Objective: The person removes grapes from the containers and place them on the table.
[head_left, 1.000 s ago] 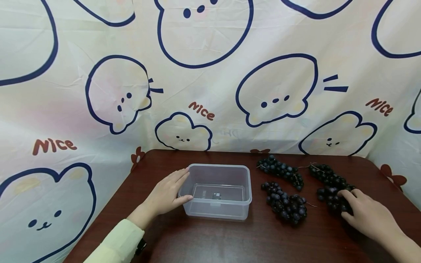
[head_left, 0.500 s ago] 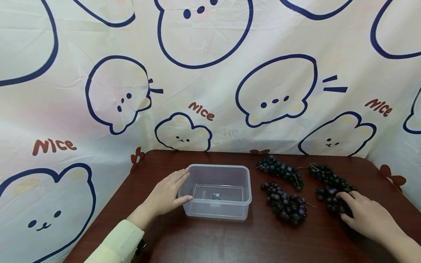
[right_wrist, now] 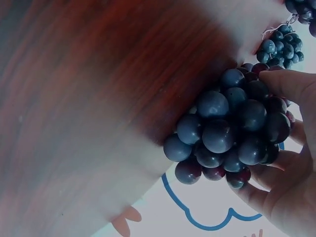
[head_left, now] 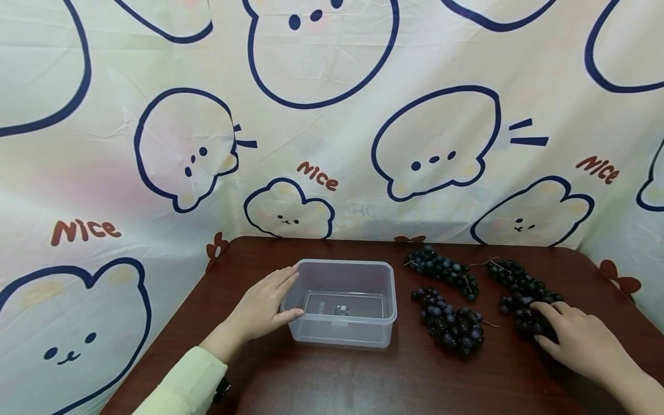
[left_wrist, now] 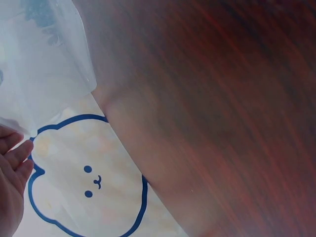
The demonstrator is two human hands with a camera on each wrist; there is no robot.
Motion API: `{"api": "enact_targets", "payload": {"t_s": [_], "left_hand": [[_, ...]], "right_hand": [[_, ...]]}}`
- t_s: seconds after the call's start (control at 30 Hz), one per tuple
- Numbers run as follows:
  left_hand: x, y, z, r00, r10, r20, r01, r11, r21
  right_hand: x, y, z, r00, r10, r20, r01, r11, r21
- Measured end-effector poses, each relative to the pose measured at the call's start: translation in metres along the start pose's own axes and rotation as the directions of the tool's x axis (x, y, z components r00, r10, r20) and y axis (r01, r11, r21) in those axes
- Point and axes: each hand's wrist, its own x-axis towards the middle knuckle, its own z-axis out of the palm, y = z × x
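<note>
A translucent plastic box (head_left: 339, 331) stands on the brown table. My left hand (head_left: 264, 302) touches its left side, fingers fairly straight along the rim and thumb at the front corner. In the left wrist view only the fingertips (left_wrist: 19, 153) show, by the box wall (left_wrist: 54, 74). At the right, my right hand (head_left: 583, 340) holds a bunch of dark grapes (head_left: 526, 323). The right wrist view has thumb and fingers curled round this bunch (right_wrist: 222, 128), which overlaps the table edge there. Part of it is hidden under the hand in the head view.
Between box and right hand lies one bunch of dark grapes (head_left: 453, 325), with another bunch (head_left: 441, 268) behind it. A further bunch (head_left: 519, 276) lies just beyond the held one. A cartoon-printed cloth (head_left: 353, 144) hangs behind the table (head_left: 321, 380) and down both sides.
</note>
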Motion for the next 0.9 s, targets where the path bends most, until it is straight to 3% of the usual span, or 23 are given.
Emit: {"api": "enact_targets", "payload": {"t_s": [0.9], "left_hand": [[0.0008, -0.0006, -0.0017, 1.0, 0.004, 0.016, -0.004, 1.0, 0.022]], "right_hand": [[-0.0001, -0.0002, -0.0055, 1.0, -0.006, -0.016, 0.006, 0.999, 0.046]]}}
